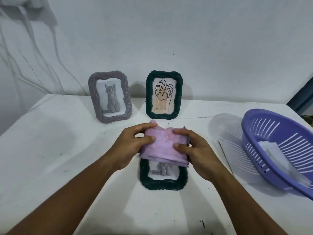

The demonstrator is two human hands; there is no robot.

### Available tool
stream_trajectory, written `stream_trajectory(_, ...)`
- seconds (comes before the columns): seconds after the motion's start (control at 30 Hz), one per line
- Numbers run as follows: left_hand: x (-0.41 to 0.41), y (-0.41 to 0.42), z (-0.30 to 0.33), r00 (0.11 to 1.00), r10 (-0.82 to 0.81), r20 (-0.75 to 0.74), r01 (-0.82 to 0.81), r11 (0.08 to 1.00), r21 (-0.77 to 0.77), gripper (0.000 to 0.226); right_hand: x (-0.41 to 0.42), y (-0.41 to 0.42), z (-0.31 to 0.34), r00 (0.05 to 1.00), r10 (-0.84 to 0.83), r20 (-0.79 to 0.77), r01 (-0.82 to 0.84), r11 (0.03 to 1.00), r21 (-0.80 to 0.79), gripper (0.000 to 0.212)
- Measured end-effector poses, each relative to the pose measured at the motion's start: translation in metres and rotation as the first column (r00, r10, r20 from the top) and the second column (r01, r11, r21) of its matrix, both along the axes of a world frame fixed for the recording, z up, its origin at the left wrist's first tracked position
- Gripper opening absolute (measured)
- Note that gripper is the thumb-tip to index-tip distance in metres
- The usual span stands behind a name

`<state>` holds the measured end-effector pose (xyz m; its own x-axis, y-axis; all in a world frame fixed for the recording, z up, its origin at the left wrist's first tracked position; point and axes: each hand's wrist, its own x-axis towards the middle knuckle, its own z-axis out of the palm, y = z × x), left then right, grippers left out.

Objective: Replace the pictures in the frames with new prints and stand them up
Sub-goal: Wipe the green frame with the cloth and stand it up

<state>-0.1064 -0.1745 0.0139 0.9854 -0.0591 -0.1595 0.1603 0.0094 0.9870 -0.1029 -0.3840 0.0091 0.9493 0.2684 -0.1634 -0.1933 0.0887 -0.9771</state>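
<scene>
Pink-lilac cloth (163,146), folded into several layers, is pinched from both sides: the left hand (131,146) has its thumb on top and its fingers (144,128) curled over the far left edge, while the right hand (194,153) presses its thumb onto the cloth's right part with its fingers (182,132) closed over the far right edge. Directly under the cloth and both hands, a dark green woven frame (163,181) lies flat on the white counter (67,150), face up; only its near half shows, with the lower part of a grey kitten print (163,168) behind the glass. Beyond the left fingers, well apart, a grey-mauve woven frame (110,97) stands upright and slightly tilted back, holding a picture of a sitting grey kitten. Beyond the right fingers a second dark green frame (164,94) stands upright with a line drawing of a leaf on a tan ground. To the right of the right hand, a purple slotted plastic basket (277,148) rests tilted on the counter with white paper sheets (271,150) inside, and another pale sheet (235,155) lies flat between the basket and the right hand.
</scene>
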Motion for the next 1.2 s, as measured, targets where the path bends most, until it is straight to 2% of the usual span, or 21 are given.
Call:
stream_trajectory(0.13,-0.014,0.048,0.001,0.999,0.046,0.019,-0.048,0.980,0.195,0.045,0.003,0.042,-0.008,0.991,0.113,0.070,-0.104,0.988,-0.111,0.036)
stream_trajectory(0.23,-0.026,0.085,0.001,0.994,0.104,0.032,-0.108,0.925,0.364,0.044,0.004,0.084,-0.018,0.972,0.216,0.088,-0.192,0.955,-0.224,0.041)
stream_trajectory(0.37,-0.041,0.127,-0.007,0.984,0.171,0.053,-0.167,0.771,0.614,0.048,0.001,0.139,-0.038,0.953,0.299,0.042,-0.281,0.928,-0.244,0.047)
stream_trajectory(0.47,-0.052,0.145,-0.017,0.976,0.214,0.046,-0.177,0.651,0.738,0.049,-0.003,0.166,-0.048,0.938,0.335,0.089,-0.284,0.889,-0.359,0.051)
stream_trajectory(0.57,-0.059,0.158,-0.028,0.981,0.185,0.058,-0.148,0.521,0.841,0.049,-0.008,0.181,-0.050,0.908,0.394,0.140,-0.284,0.828,-0.484,0.053)
stream_trajectory(0.7,-0.064,0.169,-0.038,0.986,0.150,0.069,-0.128,0.430,0.894,0.049,-0.010,0.190,-0.052,0.873,0.439,0.212,-0.211,0.732,-0.648,0.055)
stream_trajectory(0.8,-0.065,0.169,-0.044,0.989,0.137,0.055,-0.106,0.406,0.907,0.051,-0.011,0.191,-0.054,0.862,0.458,0.218,-0.194,0.694,-0.693,0.055)
stream_trajectory(0.97,-0.065,0.167,-0.050,0.991,0.131,0.004,-0.045,0.316,0.948,0.051,-0.011,0.194,-0.055,0.855,0.481,0.194,-0.200,0.652,-0.732,0.058)
stream_trajectory(1.07,-0.064,0.164,-0.048,0.985,0.167,-0.042,0.005,0.217,0.976,0.046,-0.011,0.189,-0.052,0.843,0.502,0.192,-0.216,0.644,-0.734,0.056)
stream_trajectory(1.1,-0.064,0.160,-0.046,0.980,0.192,-0.045,0.015,0.155,0.988,0.044,-0.010,0.183,-0.050,0.846,0.494,0.201,-0.213,0.658,-0.723,0.054)
stream_trajectory(1.17,-0.062,0.148,-0.042,0.980,0.199,0.018,-0.015,-0.016,1.000,0.041,-0.010,0.164,-0.043,0.862,0.448,0.238,-0.168,0.695,-0.699,0.046)
stream_trajectory(1.2,-0.060,0.140,-0.039,0.985,0.156,0.073,-0.067,-0.041,0.997,0.042,-0.009,0.150,-0.039,0.872,0.411,0.264,-0.126,0.712,-0.690,0.041)
